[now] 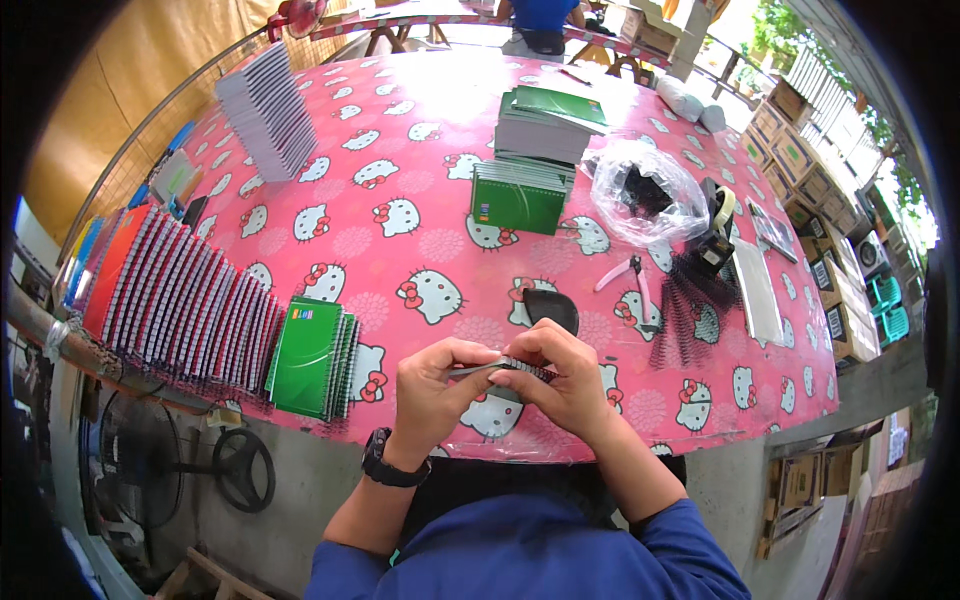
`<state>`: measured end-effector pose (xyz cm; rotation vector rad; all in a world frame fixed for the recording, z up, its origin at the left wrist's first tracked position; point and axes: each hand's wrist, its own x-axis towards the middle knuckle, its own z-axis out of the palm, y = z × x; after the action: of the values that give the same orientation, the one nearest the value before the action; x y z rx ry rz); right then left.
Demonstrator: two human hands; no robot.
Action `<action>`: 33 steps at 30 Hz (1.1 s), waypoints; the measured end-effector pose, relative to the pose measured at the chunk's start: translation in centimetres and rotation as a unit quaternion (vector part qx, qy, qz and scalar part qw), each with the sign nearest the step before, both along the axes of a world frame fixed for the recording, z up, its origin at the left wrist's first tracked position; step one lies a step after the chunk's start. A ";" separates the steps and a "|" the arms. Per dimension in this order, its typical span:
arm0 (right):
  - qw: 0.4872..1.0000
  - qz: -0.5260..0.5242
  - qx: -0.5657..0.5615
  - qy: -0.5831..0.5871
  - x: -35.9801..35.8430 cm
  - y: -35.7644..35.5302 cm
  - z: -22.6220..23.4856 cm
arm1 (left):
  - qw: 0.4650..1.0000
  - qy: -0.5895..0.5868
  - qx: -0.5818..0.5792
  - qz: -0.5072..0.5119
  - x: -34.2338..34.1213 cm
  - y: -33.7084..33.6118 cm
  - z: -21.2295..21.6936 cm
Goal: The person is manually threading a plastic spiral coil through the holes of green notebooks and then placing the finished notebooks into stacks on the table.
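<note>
Near the front edge of the table, my left hand (432,388) and my right hand (562,378) meet over a thin notebook (468,372) seen nearly edge-on. Along its edge runs a black spiral binding coil (530,369). Left thumb and fingers pinch the notebook's left part, while the right thumb and fingers close on the coil. Most of the notebook is hidden by my hands. Just beyond my fingers lies a flat black rounded piece (552,310). Pliers with pink handles (638,283) rest to the right, beside loose black coils (690,310).
Spiral-bound notebooks stand in a row (190,300) at left, ending in green ones (308,355). Green-covered notebooks (518,198) and a tall paper stack (268,112) stand farther back. A clear plastic bag (612,195) and tape dispenser (712,245) lie right. Another person (540,15) is beyond.
</note>
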<state>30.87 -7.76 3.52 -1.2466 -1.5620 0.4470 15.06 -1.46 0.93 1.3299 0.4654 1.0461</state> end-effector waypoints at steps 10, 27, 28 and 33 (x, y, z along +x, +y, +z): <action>0.999 0.033 0.028 -0.018 -0.2 0.1 -0.3 | 0.989 0.069 0.130 0.021 -1.3 0.0 0.8; 0.983 0.094 0.063 -0.145 -2.9 1.7 0.5 | 0.990 0.057 0.036 0.127 -3.2 -1.0 -0.4; 0.983 0.097 0.063 -0.144 -3.0 1.8 0.7 | 0.985 0.061 0.060 0.148 -3.4 -0.9 -0.5; 0.980 0.123 0.017 -0.158 -3.0 2.5 2.3 | 0.964 0.025 0.099 0.247 -5.0 -0.5 -0.1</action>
<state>27.84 -5.27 5.79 -1.1433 -1.9996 0.3891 10.06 -1.97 0.85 1.4546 0.7724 1.5043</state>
